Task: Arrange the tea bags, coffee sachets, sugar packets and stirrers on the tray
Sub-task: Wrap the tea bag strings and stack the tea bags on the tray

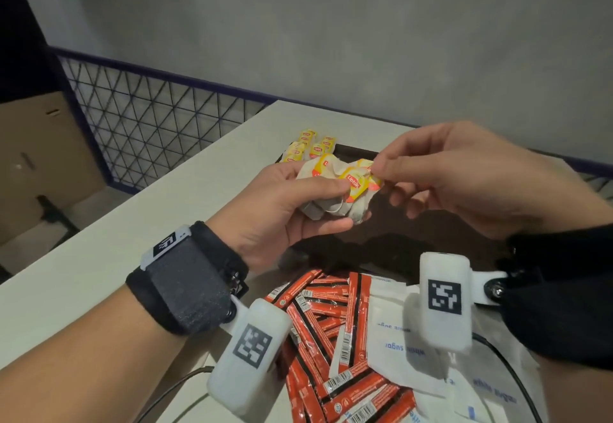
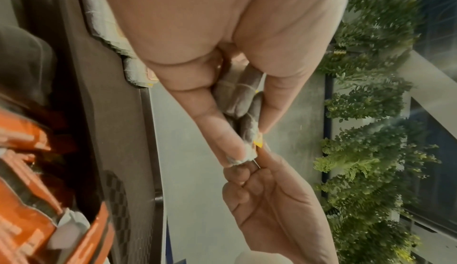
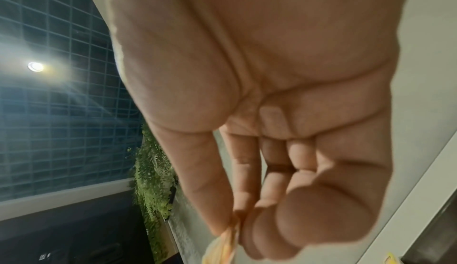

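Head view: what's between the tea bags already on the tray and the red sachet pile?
The left hand and its bunch of tea bags, held above bare dark tray; the right hand pinches one tag. Head view.

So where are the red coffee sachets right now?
In the head view, the coffee sachets lie in a loose heap near the bottom centre, left of the white sugar packets.

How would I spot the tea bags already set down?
Start at the dark tray on the white table. At its far left corner sit small tea bags with yellow Lipton tags, the only ones that neither of the hands holds.
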`<state>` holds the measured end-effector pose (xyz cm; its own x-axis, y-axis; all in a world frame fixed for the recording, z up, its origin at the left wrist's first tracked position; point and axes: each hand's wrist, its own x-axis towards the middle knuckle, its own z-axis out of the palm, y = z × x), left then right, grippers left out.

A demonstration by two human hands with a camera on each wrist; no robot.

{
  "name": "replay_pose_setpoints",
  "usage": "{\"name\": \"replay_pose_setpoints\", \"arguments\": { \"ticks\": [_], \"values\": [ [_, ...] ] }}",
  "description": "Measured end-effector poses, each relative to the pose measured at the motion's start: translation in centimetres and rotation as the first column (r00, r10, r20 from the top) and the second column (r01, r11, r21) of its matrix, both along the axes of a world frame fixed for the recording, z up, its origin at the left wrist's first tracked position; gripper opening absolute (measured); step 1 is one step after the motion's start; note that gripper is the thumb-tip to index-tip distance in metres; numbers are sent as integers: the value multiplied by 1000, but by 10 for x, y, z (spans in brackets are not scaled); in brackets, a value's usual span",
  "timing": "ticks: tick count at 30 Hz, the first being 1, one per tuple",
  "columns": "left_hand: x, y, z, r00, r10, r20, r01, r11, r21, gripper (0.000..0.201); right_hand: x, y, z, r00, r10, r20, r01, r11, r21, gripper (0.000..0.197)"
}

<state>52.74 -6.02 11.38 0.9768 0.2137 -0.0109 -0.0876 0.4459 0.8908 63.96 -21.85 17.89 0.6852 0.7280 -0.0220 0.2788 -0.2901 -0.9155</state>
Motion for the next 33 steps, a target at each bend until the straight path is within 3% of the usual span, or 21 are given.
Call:
{"name": "replay_pose_setpoints", "arguments": {
  "ticks": [6, 12, 16, 19, 22, 27, 33],
  "values": [
    [2, 1, -1, 1000, 21, 2, -21, 1000, -22, 36, 3, 2, -1, 998, -67, 8, 66, 996, 64, 6],
    [2, 2, -1, 1000, 23, 15, -22, 999, -47, 36, 1, 6, -4, 999, -32, 9, 31, 997, 71, 8],
    [3, 3, -1, 997, 78, 25, -76, 994, -79, 30, 5, 6, -4, 985, -157, 66, 151, 985, 85, 1],
    [4, 3, 0, 995, 101, -4, -100, 987, -127, 19, 13, 7, -6, 965, -234, 122, 221, 969, 108, 7],
    [4, 4, 0, 992, 115, -47, -122, 975, -184, 23, 17, 6, -8, 955, -253, 154, 236, 964, 121, 8],
    [6, 7, 0, 987, 140, -72, -150, 976, -159, 23, 12, 5, -4, 973, -183, 139, 160, 974, 161, 7],
    [5, 6, 0, 986, 159, -52, -162, 986, -47, 14, 0, 2, 0, 986, 84, 141, -105, 983, 150, 11]
  ]
}}
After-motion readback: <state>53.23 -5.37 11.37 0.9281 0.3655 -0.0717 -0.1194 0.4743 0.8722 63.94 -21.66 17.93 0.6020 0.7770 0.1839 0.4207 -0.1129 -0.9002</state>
